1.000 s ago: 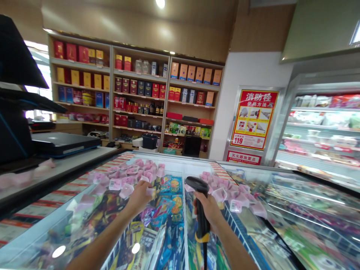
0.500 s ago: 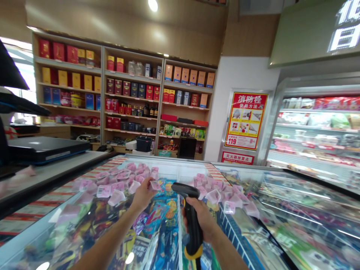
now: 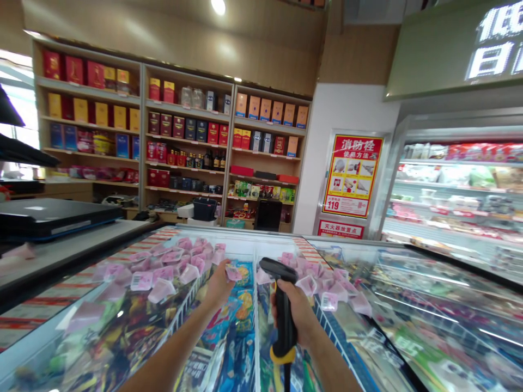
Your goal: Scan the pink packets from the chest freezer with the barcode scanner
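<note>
Left hand [image 3: 218, 284], centre of frame: fingers narrow, pinching a pink tag [image 3: 233, 273] by its left edge, printed face partly exposed. Right hand [image 3: 300, 310], right of centre: fingers wrapped round the handle of a black scanner [image 3: 285, 321], its head turned toward upper left; trigger pressure cannot be told. In my judgement, good practice is to keep fingertips off the print, hold the tag flat, square the head to it and steady both wrists.
</note>
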The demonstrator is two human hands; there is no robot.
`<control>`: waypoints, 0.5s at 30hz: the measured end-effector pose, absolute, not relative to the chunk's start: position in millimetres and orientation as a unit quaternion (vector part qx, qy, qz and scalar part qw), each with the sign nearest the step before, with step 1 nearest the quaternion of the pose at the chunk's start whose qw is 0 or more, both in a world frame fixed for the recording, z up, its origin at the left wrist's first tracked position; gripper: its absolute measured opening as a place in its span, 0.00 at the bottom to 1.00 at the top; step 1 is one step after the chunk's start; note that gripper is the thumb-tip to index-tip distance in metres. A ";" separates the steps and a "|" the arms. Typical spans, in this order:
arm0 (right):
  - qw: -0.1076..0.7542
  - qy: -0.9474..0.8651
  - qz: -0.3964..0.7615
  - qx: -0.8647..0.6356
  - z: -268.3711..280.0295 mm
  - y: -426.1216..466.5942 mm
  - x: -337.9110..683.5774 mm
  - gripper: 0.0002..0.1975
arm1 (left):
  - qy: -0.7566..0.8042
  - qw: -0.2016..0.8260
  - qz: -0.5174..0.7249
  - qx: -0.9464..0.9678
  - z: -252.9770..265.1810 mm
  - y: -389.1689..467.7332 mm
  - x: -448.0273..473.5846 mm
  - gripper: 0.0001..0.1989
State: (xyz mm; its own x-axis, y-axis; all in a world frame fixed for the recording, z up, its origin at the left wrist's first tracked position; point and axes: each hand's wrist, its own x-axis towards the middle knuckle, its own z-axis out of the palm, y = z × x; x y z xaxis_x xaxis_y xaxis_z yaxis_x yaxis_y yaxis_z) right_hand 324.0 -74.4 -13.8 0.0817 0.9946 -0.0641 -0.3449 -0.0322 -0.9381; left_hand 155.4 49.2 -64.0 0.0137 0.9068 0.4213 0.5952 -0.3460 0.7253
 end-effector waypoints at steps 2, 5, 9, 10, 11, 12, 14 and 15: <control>0.599 -0.352 0.564 -0.445 -12.1 -72.9 330.6 0.16 | 0.555 0.172 0.435 0.688 -65.5 49.4 168.0 0.18; 0.615 -0.335 0.554 -0.450 -11.1 -70.9 337.7 0.16 | 0.569 0.175 0.420 0.685 -67.6 50.7 191.6 0.14; 0.616 -0.339 0.542 -0.460 -13.1 -69.4 339.6 0.17 | 0.585 0.183 0.397 0.683 -70.2 52.9 221.9 0.14; 0.615 -0.341 0.542 -0.460 -13.7 -69.1 339.3 0.17 | 0.587 0.184 0.390 0.686 -71.0 53.0 228.4 0.14; 0.615 -0.343 0.542 -0.458 -14.4 -68.8 339.0 0.17 | 0.586 0.186 0.382 0.690 -71.9 52.8 234.5 0.14; 0.616 -0.345 0.541 -0.457 -15.0 -68.5 338.8 0.17 | 0.582 0.187 0.375 0.696 -72.8 52.2 240.3 0.15; 0.617 -0.348 0.540 -0.454 -16.2 -67.8 338.9 0.16 | 0.565 0.190 0.362 0.717 -74.4 50.1 249.7 0.15; 0.616 -0.349 0.540 -0.454 -16.8 -67.4 339.2 0.16 | 0.554 0.188 0.356 0.729 -74.8 48.9 252.5 0.17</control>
State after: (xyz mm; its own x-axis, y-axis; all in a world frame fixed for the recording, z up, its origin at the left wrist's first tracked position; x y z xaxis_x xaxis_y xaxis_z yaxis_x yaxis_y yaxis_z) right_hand 339.2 -67.4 -16.8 0.1725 0.9831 -0.0606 -0.3483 0.0033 -0.9374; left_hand 252.5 48.9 -74.8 0.1333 0.9409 0.3112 0.6729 -0.3165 0.6686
